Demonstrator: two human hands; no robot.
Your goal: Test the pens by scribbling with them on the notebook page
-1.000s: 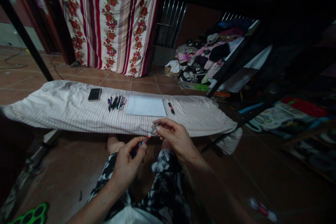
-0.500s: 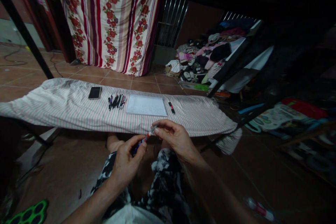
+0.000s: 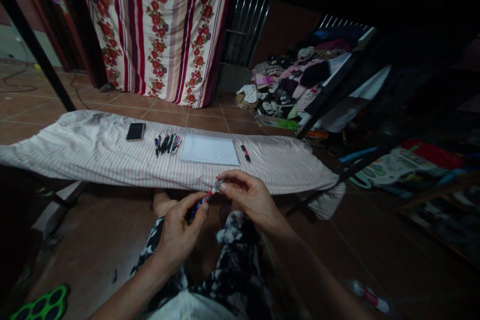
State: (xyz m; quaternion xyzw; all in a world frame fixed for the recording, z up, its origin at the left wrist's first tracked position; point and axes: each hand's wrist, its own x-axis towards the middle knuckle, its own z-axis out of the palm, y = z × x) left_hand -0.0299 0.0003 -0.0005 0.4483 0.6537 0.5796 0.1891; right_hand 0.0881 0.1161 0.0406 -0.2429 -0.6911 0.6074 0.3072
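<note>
Between my two hands, over my lap, is a slim pen (image 3: 206, 197) with a patterned blue, red and white barrel. My left hand (image 3: 183, 220) is closed around its lower blue part. At the upper, greyish end, the thumb and fingertips of my right hand (image 3: 249, 196) pinch the pen's tip; whether that end is a separate piece I cannot tell. Just beyond my hands, a spiral notebook (image 3: 210, 150) lies open on the striped cloth (image 3: 101, 160). A bunch of pens (image 3: 167, 144) lies left of it, and a red and black pen (image 3: 245, 153) lies right of it.
A dark-screened phone (image 3: 135, 131) rests on the cloth at the left. A floral curtain (image 3: 161, 35) hangs behind, beside a heap of clothes (image 3: 292, 80). On the floor are a plastic bottle (image 3: 369, 296) at right and a green object with round holes (image 3: 43, 305) at left.
Almost nothing differs. Both hands keep their grip on the pen in nearly the same place, and the view has shifted very slightly.
</note>
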